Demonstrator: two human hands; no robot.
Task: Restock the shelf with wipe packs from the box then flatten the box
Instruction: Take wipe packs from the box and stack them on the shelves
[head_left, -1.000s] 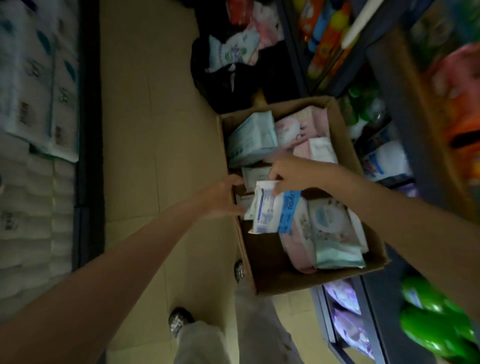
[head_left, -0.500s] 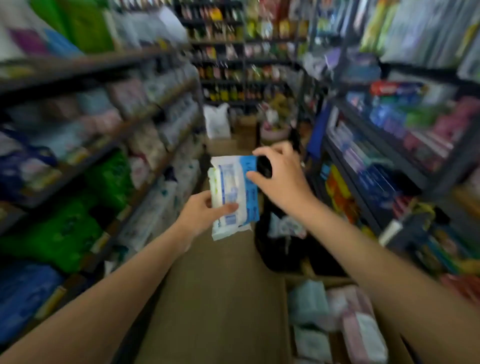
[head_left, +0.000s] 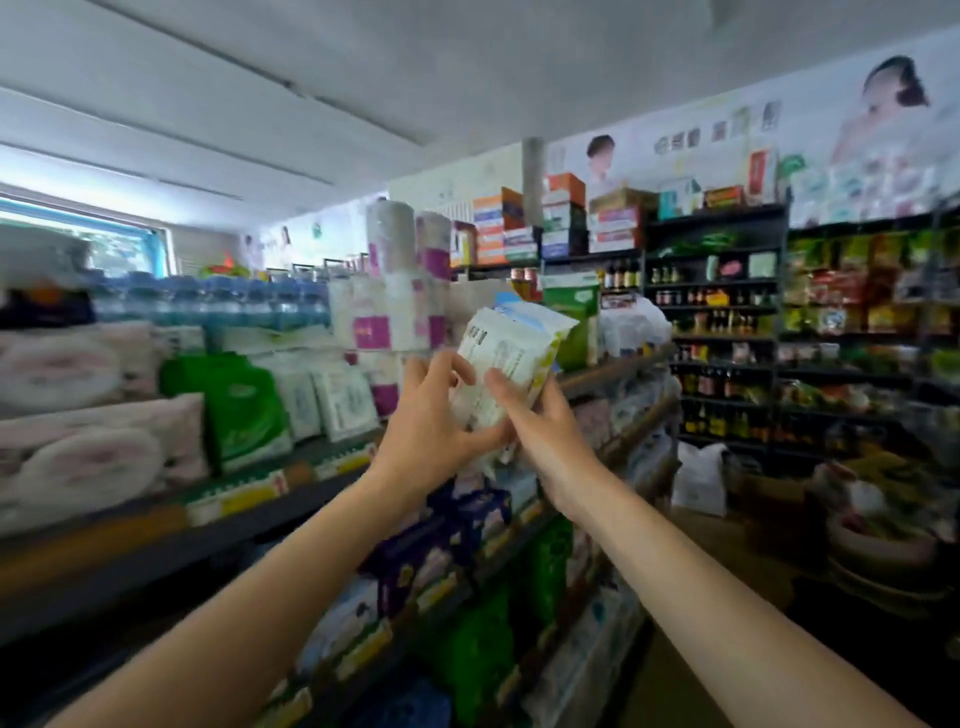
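While the far left of your view stays a smear of pale, pink-printed soft packs stacked on the shelf, the picture sharpens as you move along it: a row of blue-capped water bottles lines the top, and below them a green bag stands upright just beside a cluster of white packs. Yellow price strips run along the shelf's front edge. Next come tall rolls in white and purple wrap, rising behind your hands. Now to the action: your left hand is raised in front of the shelf, fingers curled round the lower left side of the wipe pack, thumb hooked under it. That pack is white with a blue top edge, tilted so its upper end leans toward the right, held up in the air at upper-shelf height and not resting on any shelf. Your right hand grips it from the other side, a finger laid up across its printed face and the palm against the lower right edge, so both hands are clamped on the same pack and nearly touching each other beneath it. Behind it sits a green box on the top shelf. Further right, dark shelving carries rows of bottles, with stacked cartons on top, and colourful snack bags fill the far right.
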